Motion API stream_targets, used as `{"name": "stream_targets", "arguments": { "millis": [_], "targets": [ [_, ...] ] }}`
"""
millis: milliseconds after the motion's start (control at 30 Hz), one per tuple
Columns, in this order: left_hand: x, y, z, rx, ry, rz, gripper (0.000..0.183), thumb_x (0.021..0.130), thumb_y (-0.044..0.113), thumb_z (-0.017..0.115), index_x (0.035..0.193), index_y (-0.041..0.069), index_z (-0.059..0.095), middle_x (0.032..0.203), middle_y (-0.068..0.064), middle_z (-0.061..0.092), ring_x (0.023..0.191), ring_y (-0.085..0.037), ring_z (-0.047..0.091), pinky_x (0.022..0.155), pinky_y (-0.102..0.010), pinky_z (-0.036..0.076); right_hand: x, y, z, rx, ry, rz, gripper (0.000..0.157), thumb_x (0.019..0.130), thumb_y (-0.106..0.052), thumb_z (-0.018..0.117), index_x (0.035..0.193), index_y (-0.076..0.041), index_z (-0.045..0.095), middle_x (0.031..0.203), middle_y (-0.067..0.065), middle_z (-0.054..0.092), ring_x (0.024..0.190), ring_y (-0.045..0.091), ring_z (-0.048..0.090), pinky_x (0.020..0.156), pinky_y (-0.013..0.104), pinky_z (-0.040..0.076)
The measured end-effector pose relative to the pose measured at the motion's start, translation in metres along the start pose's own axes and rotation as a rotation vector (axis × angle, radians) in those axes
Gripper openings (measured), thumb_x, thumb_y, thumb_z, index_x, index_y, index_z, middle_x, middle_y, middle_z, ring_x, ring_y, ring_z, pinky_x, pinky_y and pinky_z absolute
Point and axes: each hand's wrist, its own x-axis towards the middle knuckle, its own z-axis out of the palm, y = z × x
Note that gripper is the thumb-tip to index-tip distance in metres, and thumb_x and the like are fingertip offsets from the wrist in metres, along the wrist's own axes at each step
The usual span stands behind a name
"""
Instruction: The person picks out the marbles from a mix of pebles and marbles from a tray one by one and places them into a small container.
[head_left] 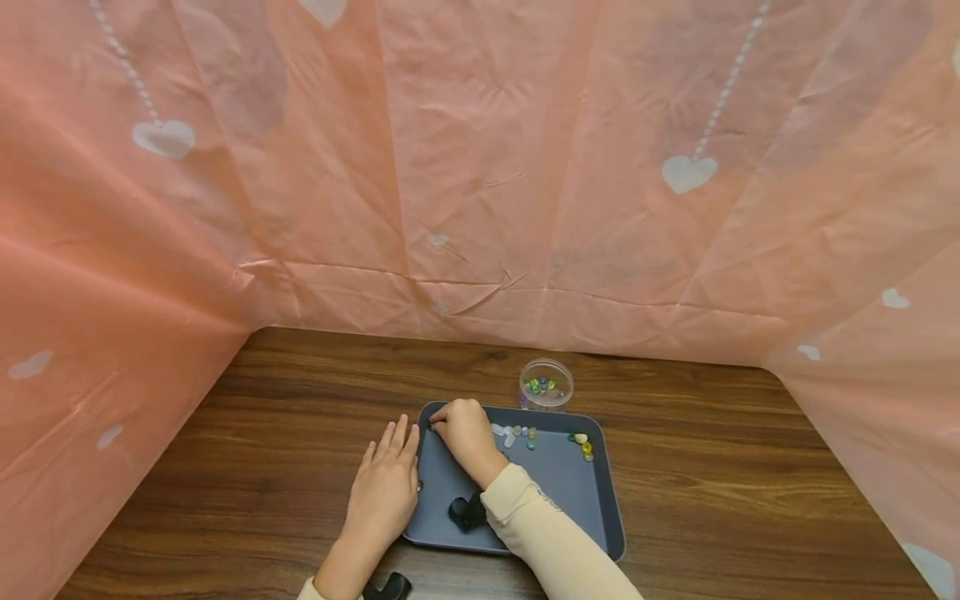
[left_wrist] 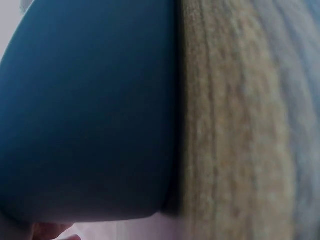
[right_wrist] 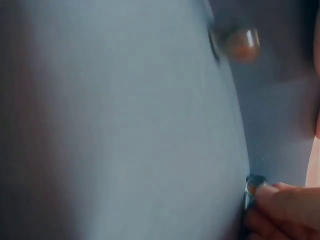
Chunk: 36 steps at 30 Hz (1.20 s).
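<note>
At the back left corner of the grey tray (head_left: 555, 492), my right hand (head_left: 467, 437) pinches a small glass marble (right_wrist: 254, 182) between thumb and fingertips, low against the tray wall. Another marble (right_wrist: 245, 46), orange-tinted and blurred, lies along that wall in the right wrist view; in the head view it shows as a small marble (head_left: 420, 485) near my left hand. My left hand (head_left: 385, 483) lies with its fingers straight along the tray's left edge. Only the tray's dark outer side (left_wrist: 90, 110) and wood grain fill most of the left wrist view.
Clear and pale glass pieces (head_left: 510, 437) line the tray's back wall, with yellow and cream ones (head_left: 585, 447) at its right. Behind it stands a clear round container (head_left: 546, 383) holding coloured marbles. Pink heart-printed curtain (head_left: 480, 167) encloses the wooden table (head_left: 712, 483). Black wrist gear (head_left: 467, 512) overhangs the tray.
</note>
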Motion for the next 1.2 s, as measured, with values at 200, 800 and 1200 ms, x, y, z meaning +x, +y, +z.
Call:
{"name": "stream_targets", "arguments": {
  "millis": [200, 800, 1200],
  "targets": [
    [0.0, 0.003, -0.001, -0.012, -0.01, -0.007, 0.042, 0.1, 0.014, 0.053, 0.14, 0.0, 0.055, 0.153, -0.019, 0.044, 0.143, -0.037, 0.041, 0.113, -0.058, 0.035, -0.001, -0.001, 0.0, -0.014, -0.044, -0.021, 0.008, 0.083, -0.011, 0.078, 0.091, -0.01, 0.082, 0.089, 0.004, 0.079, 0.089, 0.02, 0.074, 0.077, 0.032, 0.059],
    [-0.001, 0.0, 0.003, -0.007, 0.04, 0.003, 0.041, 0.099, 0.013, 0.053, 0.138, -0.001, 0.056, 0.153, -0.02, 0.045, 0.14, -0.037, 0.045, 0.112, -0.058, 0.037, 0.001, 0.025, -0.053, 1.39, -0.176, 0.516, 0.037, 0.095, 0.002, 0.061, 0.129, 0.015, 0.056, 0.099, 0.011, 0.076, 0.089, 0.011, 0.073, 0.084, 0.025, 0.058],
    [-0.001, 0.003, 0.002, -0.04, 0.015, -0.002, 0.042, 0.1, 0.011, 0.052, 0.14, -0.002, 0.054, 0.152, -0.017, 0.047, 0.141, -0.035, 0.044, 0.113, -0.056, 0.036, -0.01, 0.067, -0.096, 1.685, -0.169, 0.542, 0.031, 0.102, 0.003, 0.047, 0.09, -0.01, 0.072, 0.087, 0.001, 0.075, 0.085, 0.011, 0.073, 0.081, 0.021, 0.058]
  ]
}}
